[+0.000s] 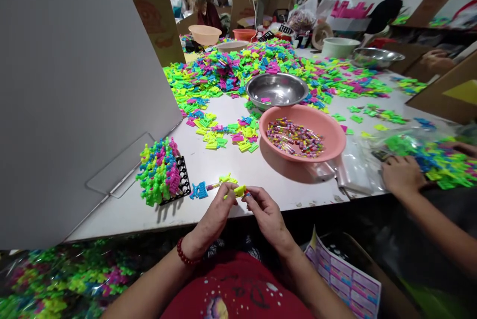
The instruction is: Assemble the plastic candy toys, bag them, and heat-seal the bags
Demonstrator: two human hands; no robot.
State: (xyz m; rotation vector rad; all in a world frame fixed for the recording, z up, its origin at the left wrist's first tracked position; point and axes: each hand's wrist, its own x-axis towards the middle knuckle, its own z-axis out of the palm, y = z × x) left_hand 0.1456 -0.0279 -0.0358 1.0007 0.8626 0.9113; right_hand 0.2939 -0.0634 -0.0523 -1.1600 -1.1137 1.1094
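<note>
Over the table's front edge, my left hand (218, 205) is closed on a small yellow plastic piece (239, 191). Fingers of my right hand (267, 212) pinch at that piece's right end, where a small red and blue bit (246, 194) shows; its kind is mostly hidden by the fingertips. Just beyond my left hand lie a blue plastic piece (199, 190), a short tube with coloured filling (213, 186) and another yellow piece (228, 179). Left of them, a black grid rack (183, 177) holds many upright coloured plastic figures (158, 172).
A pink bowl (335, 132) holds small filled tubes; a steel bowl (276, 91) stands behind it. Loose coloured pieces (231, 68) are heaped across the table. A grey panel (82, 85) rises at left. At right, a co-worker's hand (402, 175) rests by bagged pieces.
</note>
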